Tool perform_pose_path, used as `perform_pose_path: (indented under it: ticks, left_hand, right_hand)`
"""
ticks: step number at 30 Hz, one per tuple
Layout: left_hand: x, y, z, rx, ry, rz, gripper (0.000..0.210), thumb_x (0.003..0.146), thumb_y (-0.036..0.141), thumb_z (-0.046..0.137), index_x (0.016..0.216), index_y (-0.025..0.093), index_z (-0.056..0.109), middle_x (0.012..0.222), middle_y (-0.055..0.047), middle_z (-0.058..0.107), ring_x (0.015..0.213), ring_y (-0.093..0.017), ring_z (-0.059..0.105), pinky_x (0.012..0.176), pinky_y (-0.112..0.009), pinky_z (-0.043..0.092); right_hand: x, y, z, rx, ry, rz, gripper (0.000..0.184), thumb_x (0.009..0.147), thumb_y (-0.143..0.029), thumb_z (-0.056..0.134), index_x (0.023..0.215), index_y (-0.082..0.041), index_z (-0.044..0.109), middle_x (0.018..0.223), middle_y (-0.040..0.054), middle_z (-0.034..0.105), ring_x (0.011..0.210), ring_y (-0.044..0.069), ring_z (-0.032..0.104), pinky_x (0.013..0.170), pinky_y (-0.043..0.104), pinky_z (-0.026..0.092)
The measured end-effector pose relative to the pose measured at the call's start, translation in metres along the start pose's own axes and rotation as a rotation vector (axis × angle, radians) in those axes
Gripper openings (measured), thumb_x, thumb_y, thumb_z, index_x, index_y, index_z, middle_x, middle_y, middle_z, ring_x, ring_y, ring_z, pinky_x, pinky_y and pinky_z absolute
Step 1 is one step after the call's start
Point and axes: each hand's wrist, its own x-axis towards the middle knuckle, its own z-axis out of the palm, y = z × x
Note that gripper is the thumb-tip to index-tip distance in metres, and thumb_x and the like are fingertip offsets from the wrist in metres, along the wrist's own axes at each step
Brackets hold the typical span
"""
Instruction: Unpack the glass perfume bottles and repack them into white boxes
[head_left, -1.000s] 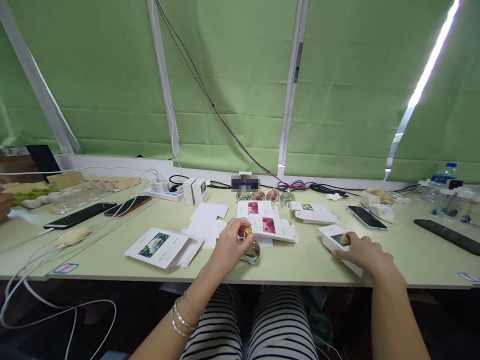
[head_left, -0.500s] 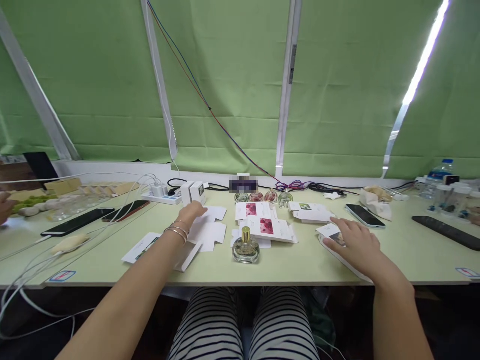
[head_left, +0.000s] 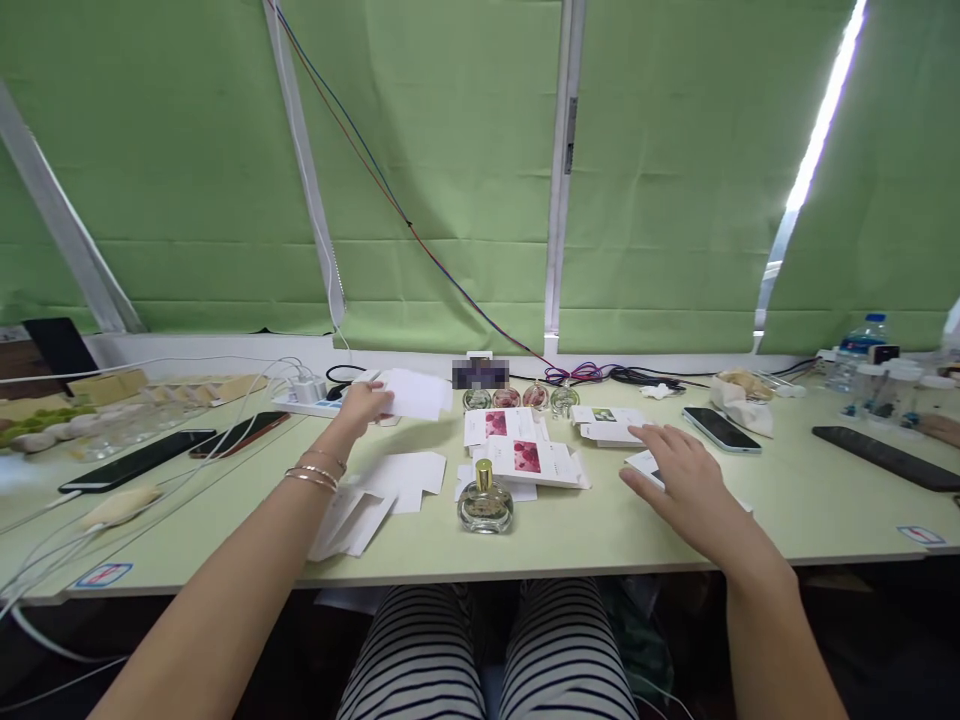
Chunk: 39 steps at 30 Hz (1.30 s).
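Note:
My left hand pinches a flattened white carton by its left edge, raised above the table. Below it, another unfolded white carton lies flat. My right hand has its fingers stretched out over a flat printed carton, mostly covered by the hand; whether they touch I cannot tell. Between my hands, near the table edge, stands a clear glass perfume bottle with a gold neck. Just behind it lie white cartons with a pink flower print, and a carton with a green print.
Several small round bottles line the back. A phone and a bag lie right. Phones, cables and a power strip are left. Another person's hand shows at the right edge.
My left hand has lifted a white flattened carton off the table, uncovering the spot where the small white boxes stood. My right hand has barely moved. The view has shifted slightly.

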Motion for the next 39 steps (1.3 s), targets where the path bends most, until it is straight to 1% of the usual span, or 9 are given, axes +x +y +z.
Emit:
perform_pose_path:
  ticks: [4, 6, 10, 13, 19, 25, 29, 32, 39]
  left_hand:
    - [-0.062, 0.029, -0.026, 0.004, -0.004, 0.256, 0.04, 0.078, 0.02, 0.061, 0.116, 0.021, 0.05, 0.082, 0.002, 0.056, 0.078, -0.013, 0.059, 0.059, -0.019, 0.048]
    - [-0.113, 0.033, -0.035, 0.02, -0.034, 0.525, 0.038, 0.078, 0.026, 0.062, 0.114, 0.021, 0.05, 0.076, 0.002, 0.054, 0.074, -0.014, 0.058, 0.06, -0.02, 0.049]
    - [-0.207, 0.021, -0.038, -0.062, -0.108, 0.8, 0.034, 0.082, 0.025, 0.056, 0.115, 0.027, 0.047, 0.077, 0.002, 0.052, 0.068, -0.011, 0.057, 0.06, -0.02, 0.052]
    - [-0.239, 0.009, -0.031, -0.085, -0.144, 0.887, 0.038, 0.083, 0.017, 0.052, 0.118, 0.029, 0.044, 0.079, 0.002, 0.053, 0.069, -0.01, 0.057, 0.066, -0.021, 0.054]
    - [-0.237, -0.003, -0.021, -0.151, -0.249, 0.925, 0.045, 0.083, 0.017, 0.055, 0.122, 0.033, 0.04, 0.097, -0.001, 0.052, 0.084, -0.013, 0.056, 0.075, -0.022, 0.054]
    - [-0.23, -0.004, -0.024, -0.227, -0.433, 0.79, 0.07, 0.076, 0.05, 0.061, 0.134, 0.036, 0.025, 0.141, -0.008, 0.025, 0.113, -0.026, 0.047, 0.085, -0.033, 0.052]
    - [-0.228, -0.007, -0.031, -0.065, -0.439, 0.866, 0.056, 0.074, 0.052, 0.061, 0.125, 0.04, 0.042, 0.145, -0.002, 0.02, 0.129, -0.031, 0.029, 0.099, -0.042, 0.041]
    - [-0.227, -0.009, -0.037, -0.043, -0.46, 0.862, 0.041, 0.073, 0.054, 0.061, 0.11, 0.038, 0.056, 0.144, 0.0, 0.024, 0.131, -0.032, 0.026, 0.101, -0.044, 0.038]
    - [-0.226, -0.007, -0.037, -0.187, -0.717, 0.621, 0.034, 0.079, 0.042, 0.06, 0.112, 0.038, 0.055, 0.147, 0.0, 0.019, 0.111, -0.027, 0.051, 0.086, -0.038, 0.052]
  right_hand:
    - [-0.002, -0.046, -0.016, 0.246, 0.133, -0.177, 0.055, 0.088, -0.042, 0.04, 0.138, -0.024, 0.023, 0.139, 0.0095, 0.032, 0.131, 0.028, 0.026, 0.106, 0.05, 0.026]
    - [-0.009, -0.074, -0.021, 0.351, 0.144, -0.273, 0.068, 0.085, -0.043, 0.048, 0.141, -0.027, 0.012, 0.144, 0.0075, 0.022, 0.134, 0.029, 0.019, 0.107, 0.052, 0.023]
    - [-0.026, -0.116, -0.016, 0.47, 0.121, -0.405, 0.098, 0.074, -0.045, 0.062, 0.142, -0.028, -0.007, 0.147, 0.0084, 0.011, 0.134, 0.035, 0.011, 0.107, 0.057, 0.021]
    - [-0.034, -0.131, -0.006, 0.515, 0.154, -0.407, 0.098, 0.075, -0.036, 0.061, 0.141, -0.028, -0.011, 0.142, 0.0109, 0.018, 0.131, 0.035, 0.019, 0.104, 0.057, 0.025]
    - [-0.039, -0.139, 0.007, 0.66, 0.018, -0.353, 0.092, 0.08, -0.038, 0.055, 0.14, -0.028, -0.015, 0.143, 0.0136, 0.016, 0.129, 0.037, 0.025, 0.098, 0.06, 0.033]
    - [-0.039, -0.135, 0.005, 0.89, -0.118, -0.383, 0.104, 0.072, -0.042, 0.066, 0.14, -0.028, -0.012, 0.146, 0.0117, 0.016, 0.132, 0.033, 0.024, 0.104, 0.05, 0.033]
    - [-0.036, -0.132, -0.003, 1.009, -0.28, -0.463, 0.105, 0.066, -0.038, 0.072, 0.14, -0.03, -0.002, 0.146, 0.0111, 0.017, 0.131, 0.031, 0.028, 0.102, 0.046, 0.035]
    - [-0.032, -0.129, -0.007, 1.107, -0.439, -0.443, 0.106, 0.06, -0.036, 0.077, 0.139, -0.029, 0.008, 0.142, 0.011, 0.028, 0.125, 0.029, 0.036, 0.102, 0.045, 0.034]
    - [-0.024, -0.119, -0.002, 1.408, -0.671, -0.341, 0.107, 0.054, -0.051, 0.079, 0.139, -0.03, 0.017, 0.14, 0.0083, 0.031, 0.126, 0.028, 0.035, 0.103, 0.043, 0.029]
